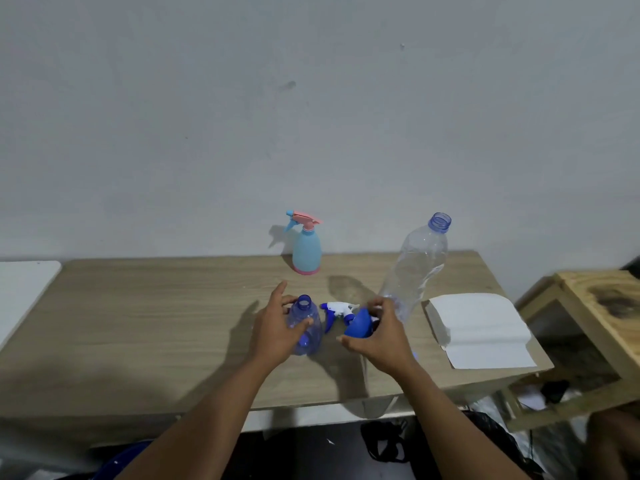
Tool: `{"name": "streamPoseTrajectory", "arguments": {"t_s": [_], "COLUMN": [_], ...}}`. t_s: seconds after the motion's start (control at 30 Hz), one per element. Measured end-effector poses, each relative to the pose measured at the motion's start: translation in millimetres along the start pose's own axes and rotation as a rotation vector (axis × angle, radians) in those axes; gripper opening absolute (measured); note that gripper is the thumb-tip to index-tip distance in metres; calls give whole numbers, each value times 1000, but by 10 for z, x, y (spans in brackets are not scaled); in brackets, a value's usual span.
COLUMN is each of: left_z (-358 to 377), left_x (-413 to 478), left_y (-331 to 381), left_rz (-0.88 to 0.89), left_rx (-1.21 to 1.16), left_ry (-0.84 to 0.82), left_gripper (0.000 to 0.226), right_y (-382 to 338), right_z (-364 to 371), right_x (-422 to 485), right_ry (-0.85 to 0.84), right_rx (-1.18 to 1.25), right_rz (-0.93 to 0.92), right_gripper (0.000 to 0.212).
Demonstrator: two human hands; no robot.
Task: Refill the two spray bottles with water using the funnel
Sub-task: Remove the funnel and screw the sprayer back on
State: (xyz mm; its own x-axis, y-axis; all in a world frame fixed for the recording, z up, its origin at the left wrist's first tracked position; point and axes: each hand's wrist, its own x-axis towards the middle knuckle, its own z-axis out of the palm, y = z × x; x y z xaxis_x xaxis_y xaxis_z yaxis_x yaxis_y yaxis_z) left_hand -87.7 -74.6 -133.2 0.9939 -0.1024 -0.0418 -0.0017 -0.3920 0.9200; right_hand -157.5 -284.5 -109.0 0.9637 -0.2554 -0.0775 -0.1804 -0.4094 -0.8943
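1. The small clear blue-tinted plastic spray bottle (306, 327) is standing upright on the pale wood-grain bench (138, 323) with its neck open. The left grip (275, 329) is wrapping its body, thumb across the front.
2. The right grip (379, 336) is gripping the dark blue plastic funnel (358, 325) just right of that bottle, not yet in the neck.
3. The white-and-blue trigger spray head (337, 310) is lying on the bench between them.
4. The tall clear uncapped plastic water bottle (419, 265) is standing just behind the right grip. Its water level is not showing.
5. The pale blue spray bottle with pink trigger (306, 252) is waiting at the back, head on.
6. Judgement: the thin shell is looking light, squashy and tippy while empty, so holding it low on the wide belly is likely steadying it best. The funnel is looking rigid and is best taken by its rim.
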Motion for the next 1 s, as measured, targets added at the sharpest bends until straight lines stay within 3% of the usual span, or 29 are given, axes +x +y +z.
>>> {"name": "streamPoseTrajectory", "arguments": {"t_s": [0.23,0.37,0.67,0.73,0.8,0.87,1.0], "left_z": [6,-15,-30,-25,-20,-15,-14], "left_x": [-28,-27,-17,-23,-23,-20,-13], "left_y": [38,16,-21,-34,-44,-53,-58], "left_rz": [-2,-12,-14,-10,-12,-20,-31], "left_rx": [13,12,-15,-16,-15,-14,-13], "left_ry": [4,7,-5,4,9,2,-5], "left_gripper": [93,95,96,95,93,94,94], "right_y": [245,282,336,342,338,297,328], "right_z": [299,458,483,413,357,339,446], "right_x": [36,69,15,46,172,372,655], "right_ry": [-286,-398,-346,-205,-55,-43,-149], "right_rx": [-706,-923,-822,-635,-487,-519,-654], "right_rz": [-67,-73,-118,-116,-88,-13,98], "right_gripper": [77,92,102,87,53,26,33]}}
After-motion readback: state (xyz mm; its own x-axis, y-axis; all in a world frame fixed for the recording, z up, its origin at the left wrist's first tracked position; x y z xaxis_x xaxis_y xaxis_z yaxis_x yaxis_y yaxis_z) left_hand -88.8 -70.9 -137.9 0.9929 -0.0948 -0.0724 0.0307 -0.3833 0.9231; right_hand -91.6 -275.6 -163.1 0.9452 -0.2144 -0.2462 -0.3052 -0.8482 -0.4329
